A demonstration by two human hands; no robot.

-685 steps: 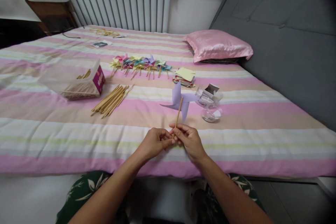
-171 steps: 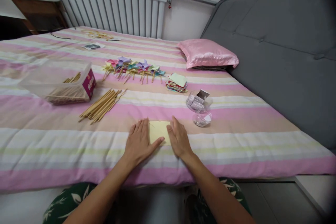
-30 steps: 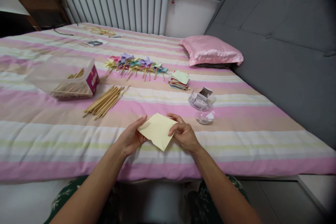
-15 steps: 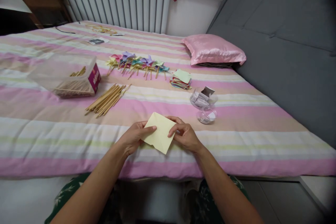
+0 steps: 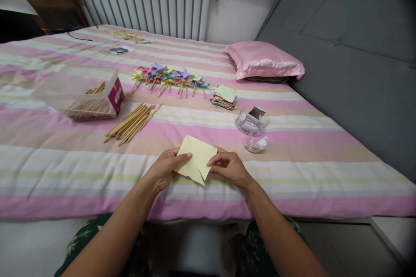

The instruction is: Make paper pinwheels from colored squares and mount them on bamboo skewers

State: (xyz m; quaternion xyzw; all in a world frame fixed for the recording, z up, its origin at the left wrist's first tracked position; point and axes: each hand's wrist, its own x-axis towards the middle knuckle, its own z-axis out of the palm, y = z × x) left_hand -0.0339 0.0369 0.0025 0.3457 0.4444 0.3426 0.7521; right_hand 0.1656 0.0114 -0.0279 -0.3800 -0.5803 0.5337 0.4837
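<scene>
A pale yellow square of paper [image 5: 196, 158] with slits cut in from its corners is held between both hands, near the bed's front edge. My left hand [image 5: 167, 166] grips its left side, thumb on top and fingers beneath. At the right side, my right hand [image 5: 229, 168] pinches the paper between thumb and fingers. One slit gapes at the lower corner, and another shows at the top corner. Beyond the hands lie a bundle of thin wooden sticks [image 5: 131, 124] and a row of finished paper pinwheels [image 5: 169, 78].
A clear plastic box [image 5: 87, 95] with more sticks stands at the left. To the right are a stack of coloured paper squares [image 5: 225, 95] and clear plastic containers [image 5: 252, 123]. A pink pillow [image 5: 266, 61] rests by the grey headboard [image 5: 338, 39]. All lie on a striped bedspread [image 5: 292, 156].
The paper has turned slightly and shifted a little up and left. The slit at its lower corner now gapes open. My right hand's fingers have changed their hold on the right side.
</scene>
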